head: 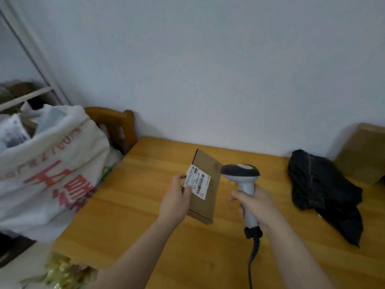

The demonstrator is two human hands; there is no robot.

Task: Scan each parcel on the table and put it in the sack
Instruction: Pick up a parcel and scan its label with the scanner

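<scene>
Holding the flat brown box [205,205] is the left hand [177,197]. Its grip is closed on the box's edge, on the side away from the scanner [240,173], and the thumb lies on a corner of the white label [199,181]. The box looks lifted a little off the worktop [145,215].

The right hand [256,207] has its grip wrapped tight round the scanner's handle. A dark cable [253,257] hangs down from the handle.

The box is just to the left of the scanner's head, very close but not touching. The box's long side runs away from the person, toward the wall. The label faces up and a bit toward the scanner, and the scanner's nose points at it. I think this is the scanning step.

The big white sack [48,163] stands far to the left of the scanner, off the end of the worktop, with its mouth open. The left hand is nearer to it, so that hand will likely carry the box over.

A black bag parcel [320,184] lies to the right of the scanner. Another brown box [362,151] sits further right, near the wall. Both look like they are waiting for their turn.
</scene>
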